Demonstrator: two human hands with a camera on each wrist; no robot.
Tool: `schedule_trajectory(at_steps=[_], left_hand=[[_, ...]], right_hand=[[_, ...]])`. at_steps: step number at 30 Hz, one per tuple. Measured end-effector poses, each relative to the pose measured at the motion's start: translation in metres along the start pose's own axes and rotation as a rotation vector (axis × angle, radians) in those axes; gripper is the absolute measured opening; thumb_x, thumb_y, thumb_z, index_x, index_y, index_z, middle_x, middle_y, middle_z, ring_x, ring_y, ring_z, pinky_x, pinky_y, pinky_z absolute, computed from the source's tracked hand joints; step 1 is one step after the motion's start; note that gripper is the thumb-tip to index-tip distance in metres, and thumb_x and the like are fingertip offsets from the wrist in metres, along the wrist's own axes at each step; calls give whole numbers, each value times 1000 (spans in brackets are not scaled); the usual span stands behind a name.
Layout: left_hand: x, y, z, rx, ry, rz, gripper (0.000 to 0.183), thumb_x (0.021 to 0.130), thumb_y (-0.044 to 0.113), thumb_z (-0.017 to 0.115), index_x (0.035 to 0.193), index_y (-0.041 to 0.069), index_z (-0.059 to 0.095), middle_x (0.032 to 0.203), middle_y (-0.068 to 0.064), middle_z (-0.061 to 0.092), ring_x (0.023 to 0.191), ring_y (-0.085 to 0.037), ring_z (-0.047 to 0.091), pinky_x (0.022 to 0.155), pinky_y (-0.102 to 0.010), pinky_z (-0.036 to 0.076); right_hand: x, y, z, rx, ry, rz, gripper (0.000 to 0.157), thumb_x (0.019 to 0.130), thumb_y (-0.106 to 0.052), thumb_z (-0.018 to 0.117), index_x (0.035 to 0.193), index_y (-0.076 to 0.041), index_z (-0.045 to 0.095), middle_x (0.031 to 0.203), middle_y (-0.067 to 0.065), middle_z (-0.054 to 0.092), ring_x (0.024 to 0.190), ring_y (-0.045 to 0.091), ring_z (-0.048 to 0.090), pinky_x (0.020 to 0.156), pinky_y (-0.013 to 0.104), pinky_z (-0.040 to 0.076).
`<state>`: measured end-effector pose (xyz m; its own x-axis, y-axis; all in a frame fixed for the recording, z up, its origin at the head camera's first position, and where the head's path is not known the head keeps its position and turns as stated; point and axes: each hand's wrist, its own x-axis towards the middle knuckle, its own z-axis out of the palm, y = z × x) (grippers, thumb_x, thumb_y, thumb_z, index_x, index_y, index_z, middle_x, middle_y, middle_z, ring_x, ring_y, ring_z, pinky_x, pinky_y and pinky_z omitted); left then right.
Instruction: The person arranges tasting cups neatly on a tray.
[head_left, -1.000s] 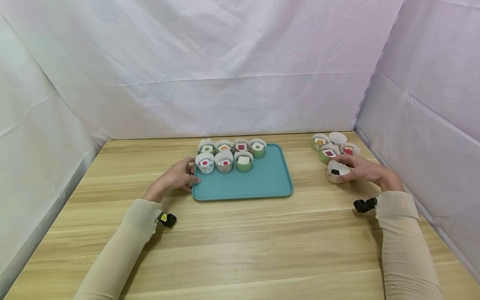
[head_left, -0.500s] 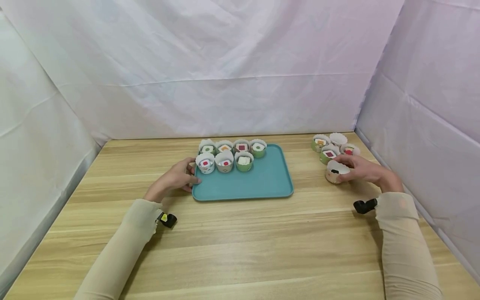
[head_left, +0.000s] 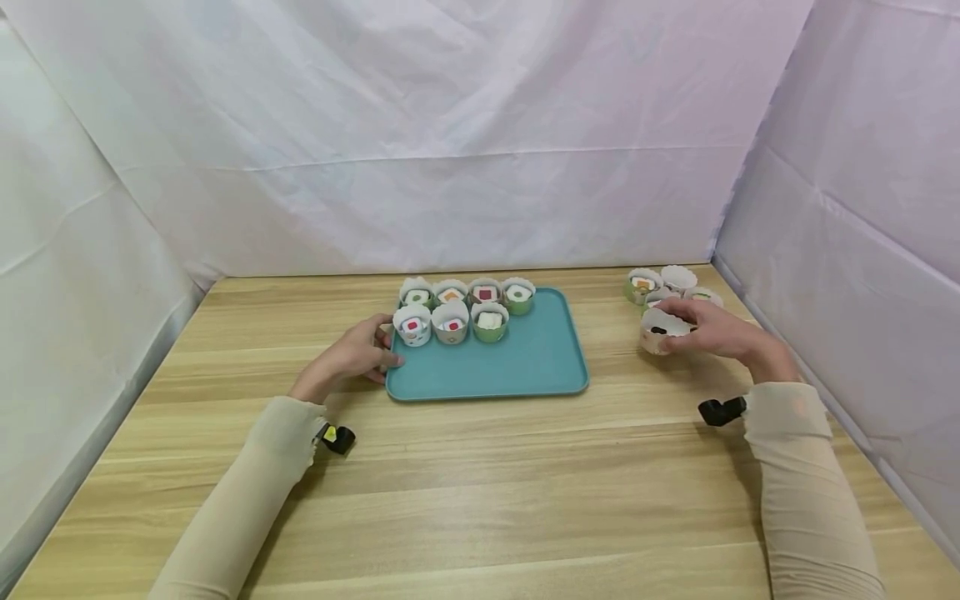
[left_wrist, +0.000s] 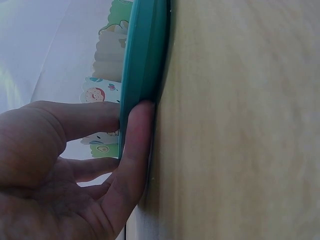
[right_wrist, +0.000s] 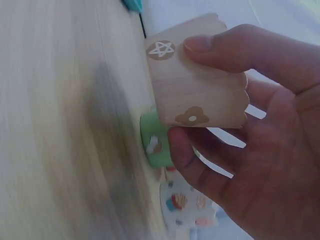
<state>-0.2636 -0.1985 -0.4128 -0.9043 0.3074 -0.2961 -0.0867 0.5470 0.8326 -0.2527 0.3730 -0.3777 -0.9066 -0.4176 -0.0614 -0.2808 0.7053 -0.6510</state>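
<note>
Cups (right_wrist: pixel 197 92), seven on tray (head_left: pixel 487 371), five off

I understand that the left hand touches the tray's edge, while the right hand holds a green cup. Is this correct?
Not quite: the cup in the right hand is beige, as the right wrist view shows. The left hand does touch the edge of the tray.
</note>
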Motion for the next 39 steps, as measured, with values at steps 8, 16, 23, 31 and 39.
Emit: schedule_trajectory(at_steps=[8,16,23,31,39], left_hand=[[0,0,0,-2,0,-3,85,94,0,70,163,7,22,121,-21,45,82,-22,57,71,-37,66],[0,0,0,11,1,-6,84,94,1,69,164,8,22,121,-21,45,83,-22,57,71,-38,66],[0,0,0,9,4,-4,84,94,0,69,163,7,22,122,-22,45,85,-23,58,72,-38,66],[0,-4,1,4,-1,-9,85,94,1,70,163,7,22,123,-23,46,86,-24,59,72,-39,66],[-1,0,0,4,6,2,86,93,1,71,164,8,21,122,-22,46,84,-23,58,71,-38,66]], right_hand=[[14,-21,11,-4,72,-19,52,92,-18,78,138,-6,57,131,16,62,122,30,56,92,28,50],[29,-38,26,-18,143,-76,40,92,-12,76,128,-3,61,117,15,63,108,27,55,84,29,48],[42,-40,37,-18,173,-73,48,91,-13,77,134,-1,60,128,19,63,120,35,57,101,50,48],[52,-42,48,-17,126,-74,55,92,-15,76,140,2,55,143,26,57,138,47,47,114,65,40],[61,-53,55,11,131,-95,50,93,-13,75,138,0,58,136,22,61,128,40,55,102,54,51]])
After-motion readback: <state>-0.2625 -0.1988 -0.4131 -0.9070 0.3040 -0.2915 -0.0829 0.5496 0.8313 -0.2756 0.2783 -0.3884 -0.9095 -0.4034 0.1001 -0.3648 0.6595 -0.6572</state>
